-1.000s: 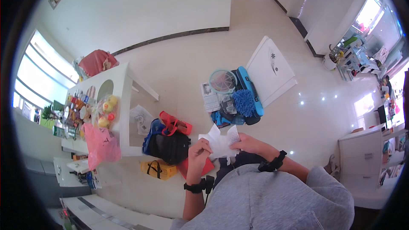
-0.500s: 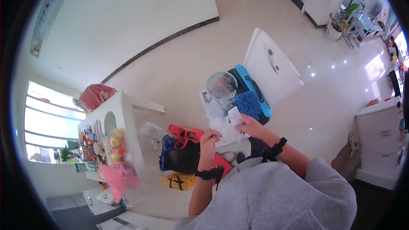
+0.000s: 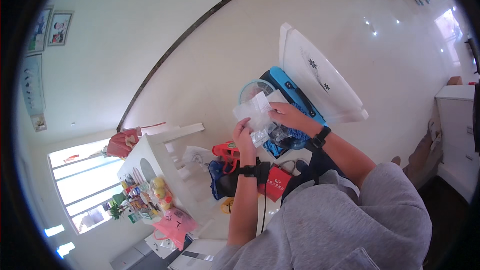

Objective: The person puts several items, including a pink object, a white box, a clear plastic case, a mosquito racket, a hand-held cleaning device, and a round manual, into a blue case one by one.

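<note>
A thin white sheet (image 3: 251, 108) with fine print along one edge, paper or film I cannot tell, is held up in front of me. My left hand (image 3: 243, 139) pinches its lower edge, fingers closed. My right hand (image 3: 287, 115) grips its right side, thumb on top. A clear plastic packet (image 3: 259, 137) lies beside the left fingertips; whether they touch it I cannot tell. Behind the sheet is a round mesh piece with a pale blue rim (image 3: 254, 89), partly covered. Under my right wrist shows a blue shaggy cloth (image 3: 299, 135), next to a bright blue case (image 3: 292, 92).
A white panel with black flowers (image 3: 325, 72) leans beyond the case. Nearer are a red paper bag (image 3: 276, 182), a red-orange bag (image 3: 225, 150) and a dark blue bag (image 3: 216, 175). At left, a white table (image 3: 145, 152) bears bottles and a pink plastic bag (image 3: 176, 224).
My view has turned, so the room has shifted. Both hands have lifted the white sheet slightly, and it now covers part of the mesh piece. The clear packet has come into sight.
</note>
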### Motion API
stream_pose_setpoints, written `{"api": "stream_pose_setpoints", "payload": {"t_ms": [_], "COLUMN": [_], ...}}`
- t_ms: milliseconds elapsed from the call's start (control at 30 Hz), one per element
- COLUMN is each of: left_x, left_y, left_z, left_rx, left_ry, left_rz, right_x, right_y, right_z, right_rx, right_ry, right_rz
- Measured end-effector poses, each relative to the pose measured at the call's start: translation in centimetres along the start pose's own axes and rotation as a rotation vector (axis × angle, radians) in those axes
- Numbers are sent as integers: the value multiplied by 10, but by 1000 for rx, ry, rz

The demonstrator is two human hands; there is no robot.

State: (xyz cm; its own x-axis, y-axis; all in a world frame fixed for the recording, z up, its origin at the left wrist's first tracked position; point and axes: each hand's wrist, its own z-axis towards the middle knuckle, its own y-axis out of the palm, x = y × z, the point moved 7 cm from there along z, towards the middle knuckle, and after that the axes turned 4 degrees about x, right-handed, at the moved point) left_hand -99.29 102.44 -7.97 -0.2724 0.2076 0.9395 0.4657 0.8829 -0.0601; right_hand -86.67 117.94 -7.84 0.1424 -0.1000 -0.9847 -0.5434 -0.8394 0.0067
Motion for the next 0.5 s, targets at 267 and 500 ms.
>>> {"api": "stream_pose_setpoints", "payload": {"t_ms": [267,500], "left_x": [-80,-109], "left_y": [20,15], "left_z": [56,44], "left_rx": [-180,-153], "left_ry": [-244,-342], "left_rz": [75,47], "right_x": [108,125], "right_y": [-24,-20], "right_z": [46,39], "right_rx": [213,216], "right_ry": [-55,-29], "right_rz": [-334,-413]}}
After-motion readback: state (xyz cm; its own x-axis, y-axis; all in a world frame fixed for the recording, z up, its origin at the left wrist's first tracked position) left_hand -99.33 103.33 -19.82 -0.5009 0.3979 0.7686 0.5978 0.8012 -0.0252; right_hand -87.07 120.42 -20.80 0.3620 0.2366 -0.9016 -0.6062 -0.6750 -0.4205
